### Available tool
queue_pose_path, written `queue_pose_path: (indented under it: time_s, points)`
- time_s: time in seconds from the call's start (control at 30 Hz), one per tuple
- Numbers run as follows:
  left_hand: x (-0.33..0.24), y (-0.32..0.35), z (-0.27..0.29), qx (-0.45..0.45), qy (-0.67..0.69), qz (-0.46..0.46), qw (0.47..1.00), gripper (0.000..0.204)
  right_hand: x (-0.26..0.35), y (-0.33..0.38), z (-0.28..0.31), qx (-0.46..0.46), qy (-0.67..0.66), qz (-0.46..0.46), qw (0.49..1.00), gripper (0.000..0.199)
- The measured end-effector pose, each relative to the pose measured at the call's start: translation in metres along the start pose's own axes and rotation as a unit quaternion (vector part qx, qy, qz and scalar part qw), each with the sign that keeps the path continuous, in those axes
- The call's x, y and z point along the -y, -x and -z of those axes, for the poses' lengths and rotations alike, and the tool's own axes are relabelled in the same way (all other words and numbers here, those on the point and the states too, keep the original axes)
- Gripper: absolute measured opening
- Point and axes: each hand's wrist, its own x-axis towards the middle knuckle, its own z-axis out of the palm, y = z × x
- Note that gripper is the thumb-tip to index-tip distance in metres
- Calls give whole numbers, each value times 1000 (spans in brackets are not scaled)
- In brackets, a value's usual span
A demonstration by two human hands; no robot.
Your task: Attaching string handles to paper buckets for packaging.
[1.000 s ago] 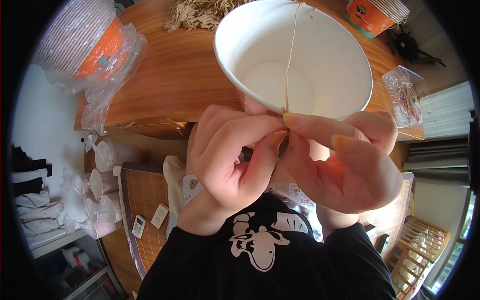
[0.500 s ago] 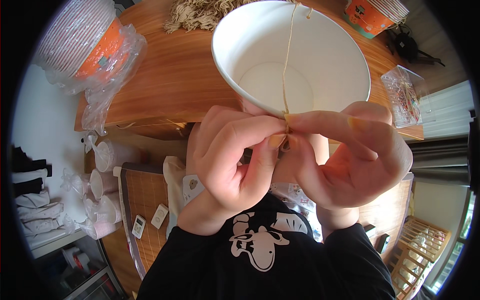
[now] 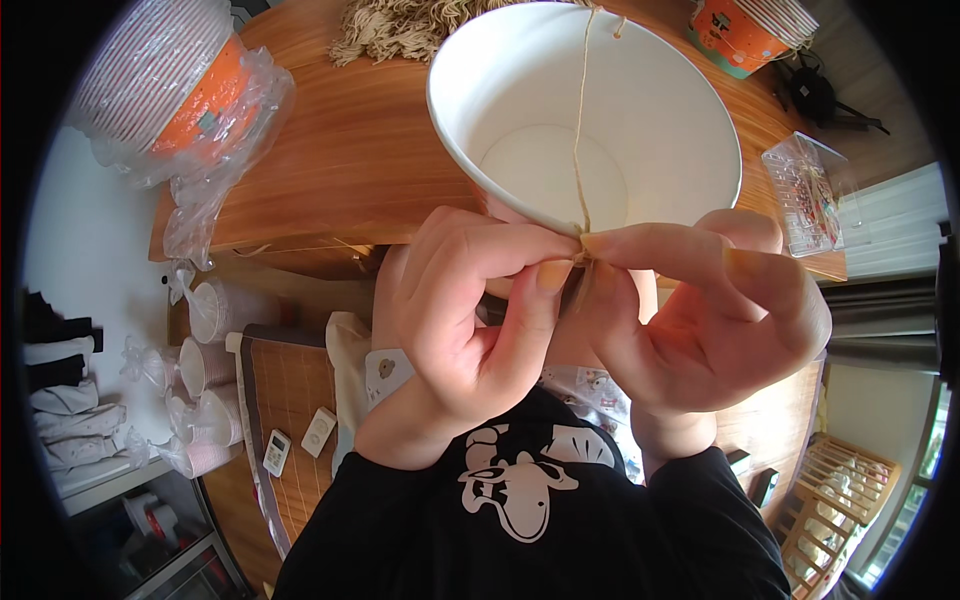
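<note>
Head view: one large white paper bowl (image 3: 600, 120) is held up over the near edge of the wooden desk (image 3: 340, 150), its open mouth facing the camera. A single strand of tan twine (image 3: 577, 140) runs down across the inside of the bowl to the near rim, where both hands meet. The left hand (image 3: 470, 320) has thumb and forefinger pinched together on the twine just at the rim; the right hand (image 3: 700, 320) mirrors it, its fingers (image 3: 650, 245) pressed shut on the same strand, tips touching those of the left.

The bowl looks light and thin-walled, likely to dent if squeezed, so the rim is probably the firmest place to hold. The twine looks soft, limp and slightly rough, easy to pinch but prone to fraying.

Toward the desk's far left corner lies one plastic-wrapped stack of orange bowls (image 3: 170, 90); a second orange stack (image 3: 745, 30) sits at the far right. One heap of cut twine (image 3: 400, 25) lies at the far edge, and one clear plastic box (image 3: 810, 190) rests near the right edge.
</note>
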Motion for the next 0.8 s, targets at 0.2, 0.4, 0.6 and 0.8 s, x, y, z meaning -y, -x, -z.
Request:
queue_pose_path:
  time_s: [0.2, 0.4, 0.6, 0.8]
  points:
    - [3, 0, -2, 5, 12, -17, 1000, 9, 5, -1, 2, 4, -47, -43, 998, 73]
    - [1, 0, -1, 3, 16, -9, 1000, 11, 10, 3, 3, 20, -31, -63, 997, 72]
    - [3, -17, 9, 15, -91, -109, 990, 26, 14, 9, 6, -6, -66, -103, 993, 71]
    - [-2, -19, 8, 47, -213, -211, 953, 40, 21, 15, 6, -13, -61, -114, 992, 72]
